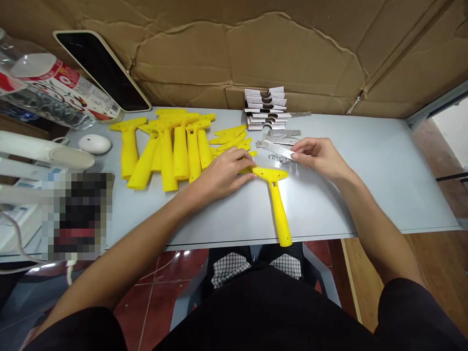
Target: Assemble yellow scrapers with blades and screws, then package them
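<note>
Right hand (319, 156), one — pinching one metal strip (278, 149); left hand (231, 170), one — closed on one yellow handle (280, 212), butt at desk's (387, 175) near edge; white mouse (95, 144), one.

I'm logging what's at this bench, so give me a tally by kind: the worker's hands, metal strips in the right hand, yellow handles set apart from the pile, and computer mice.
Left hand and right hand: 2
Metal strip in the right hand: 1
Separate yellow handle: 1
White mouse: 1
Total: 5
</note>
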### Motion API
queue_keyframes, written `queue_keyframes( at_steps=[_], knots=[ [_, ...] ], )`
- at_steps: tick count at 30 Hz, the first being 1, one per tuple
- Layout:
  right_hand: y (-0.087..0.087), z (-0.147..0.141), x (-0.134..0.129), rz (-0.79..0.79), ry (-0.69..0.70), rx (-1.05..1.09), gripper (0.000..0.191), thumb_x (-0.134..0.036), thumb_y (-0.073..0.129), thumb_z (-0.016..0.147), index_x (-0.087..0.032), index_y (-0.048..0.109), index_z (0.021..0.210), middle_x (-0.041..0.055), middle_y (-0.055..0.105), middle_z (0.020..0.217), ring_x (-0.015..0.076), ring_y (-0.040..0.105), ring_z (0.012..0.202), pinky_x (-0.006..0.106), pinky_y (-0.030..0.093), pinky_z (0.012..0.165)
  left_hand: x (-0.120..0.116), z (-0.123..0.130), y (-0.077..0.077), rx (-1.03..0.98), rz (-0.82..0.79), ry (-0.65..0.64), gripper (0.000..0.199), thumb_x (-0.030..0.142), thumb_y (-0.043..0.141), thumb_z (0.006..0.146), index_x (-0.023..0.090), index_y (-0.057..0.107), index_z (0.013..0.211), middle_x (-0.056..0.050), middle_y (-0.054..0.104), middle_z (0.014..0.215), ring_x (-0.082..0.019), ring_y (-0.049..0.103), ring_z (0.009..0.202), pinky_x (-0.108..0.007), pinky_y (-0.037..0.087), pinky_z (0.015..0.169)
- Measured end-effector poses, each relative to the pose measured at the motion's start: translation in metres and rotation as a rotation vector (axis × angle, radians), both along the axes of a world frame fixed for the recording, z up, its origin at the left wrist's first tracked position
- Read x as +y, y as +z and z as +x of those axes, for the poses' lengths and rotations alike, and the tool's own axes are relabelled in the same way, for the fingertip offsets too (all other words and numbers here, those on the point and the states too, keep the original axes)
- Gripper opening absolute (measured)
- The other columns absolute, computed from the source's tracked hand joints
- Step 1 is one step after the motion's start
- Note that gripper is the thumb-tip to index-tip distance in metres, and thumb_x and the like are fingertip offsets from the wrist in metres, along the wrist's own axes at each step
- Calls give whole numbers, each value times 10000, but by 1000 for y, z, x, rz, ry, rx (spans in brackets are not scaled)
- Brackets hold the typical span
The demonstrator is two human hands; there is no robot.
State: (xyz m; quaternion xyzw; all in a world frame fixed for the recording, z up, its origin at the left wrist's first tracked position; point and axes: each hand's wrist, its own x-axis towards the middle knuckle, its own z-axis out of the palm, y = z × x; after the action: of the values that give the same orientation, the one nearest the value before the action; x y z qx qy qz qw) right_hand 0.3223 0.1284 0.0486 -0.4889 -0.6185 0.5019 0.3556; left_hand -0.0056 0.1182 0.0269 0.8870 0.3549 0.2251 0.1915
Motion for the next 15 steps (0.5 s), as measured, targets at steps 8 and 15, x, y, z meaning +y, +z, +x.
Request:
queue_keyframes(
  at_steps=[8, 15],
  knots=[
    [-2, -9, -6, -80, 76, 122, 356, -445, 1012, 799, -184, 857, 986, 19, 749, 789, 120, 540, 647, 319, 391, 605, -21, 24, 23, -636, -885, 296, 180, 255, 810, 985, 165, 744, 1127, -132, 860, 952, -255, 844, 866, -412, 701, 917],
    [-8, -18, -8, -67, 75, 124, 402, -486, 1026, 752, -187, 863, 965, 38, 788, 840, 157, 639, 750, 331, 481, 693, -30, 45, 18, -1028, -1188, 437, 164, 33, 667, 998, 147, 648, 1114, -145, 860, 929, -243, 881, 864, -391, 742, 922]
  ],
)
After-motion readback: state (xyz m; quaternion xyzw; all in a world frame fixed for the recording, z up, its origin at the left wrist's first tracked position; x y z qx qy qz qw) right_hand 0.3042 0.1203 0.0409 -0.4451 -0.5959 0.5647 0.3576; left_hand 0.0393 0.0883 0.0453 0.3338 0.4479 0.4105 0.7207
